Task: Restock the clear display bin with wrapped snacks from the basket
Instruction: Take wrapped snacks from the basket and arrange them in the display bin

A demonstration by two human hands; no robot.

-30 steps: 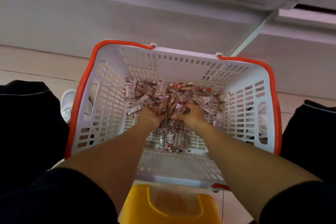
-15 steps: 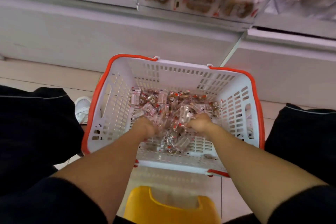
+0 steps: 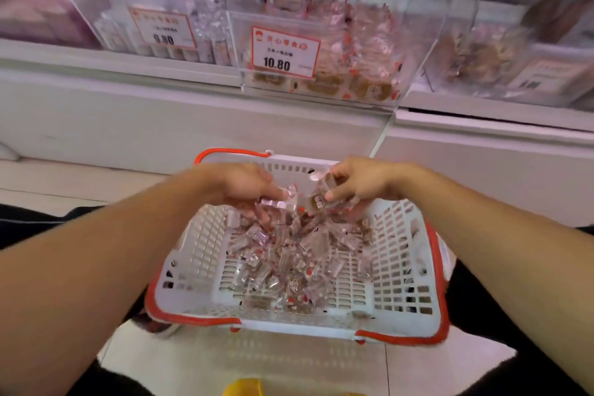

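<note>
A white basket [image 3: 398, 270] with an orange rim stands on the floor between my knees. Several wrapped snacks [image 3: 289, 260] lie loose on its bottom. My left hand [image 3: 244, 185] holds a bunch of wrapped snacks [image 3: 276, 202] above the basket's far half. My right hand [image 3: 356, 182] holds another bunch [image 3: 318, 199] beside it, the two handfuls almost touching. Straight ahead on the shelf stands the clear display bin [image 3: 337, 51] with a 10.80 price tag [image 3: 284, 51]; it holds similar red-and-clear packets.
Other clear bins sit left [image 3: 154, 16] and right [image 3: 501, 61] of it on the white shelf [image 3: 193, 119]. My dark-trousered knees flank the basket. A yellow stool edge [image 3: 244, 387] shows at the bottom. Pale floor tiles surround the basket.
Both hands have risen out of the basket's pile with handfuls of snacks. The camera has tilted up, bringing the display bins into view.
</note>
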